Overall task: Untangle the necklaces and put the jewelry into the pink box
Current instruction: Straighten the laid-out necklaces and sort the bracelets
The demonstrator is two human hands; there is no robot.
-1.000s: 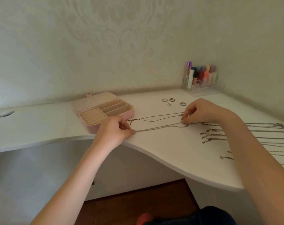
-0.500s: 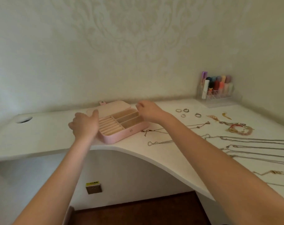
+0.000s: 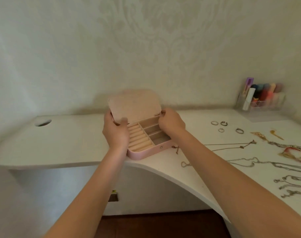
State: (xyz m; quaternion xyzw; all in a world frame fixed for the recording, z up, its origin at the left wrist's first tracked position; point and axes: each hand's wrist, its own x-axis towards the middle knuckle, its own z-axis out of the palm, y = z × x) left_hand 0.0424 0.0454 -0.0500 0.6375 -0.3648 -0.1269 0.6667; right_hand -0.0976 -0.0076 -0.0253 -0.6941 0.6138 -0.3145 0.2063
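At the desk's curved front edge our left hand and right hand clasp the open pink compartmented jewelry box by its sides — empty, while thin silver chain necklaces and small metal rings lie loose rightward — packing unstarted

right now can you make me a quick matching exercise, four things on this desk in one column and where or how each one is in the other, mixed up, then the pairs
Things:
1. pink box
2. rings
3. organiser
4. cable hole

Places or states:
A. far right corner, by the wall
B. far left of the desk
C. held at its lid by both hands, lid part raised, trays empty
D. loose on the desk, right of the box, nearer than the organiser

Pairs: 1-C, 2-D, 3-A, 4-B

The left hand and right hand grip the lid's two sides.
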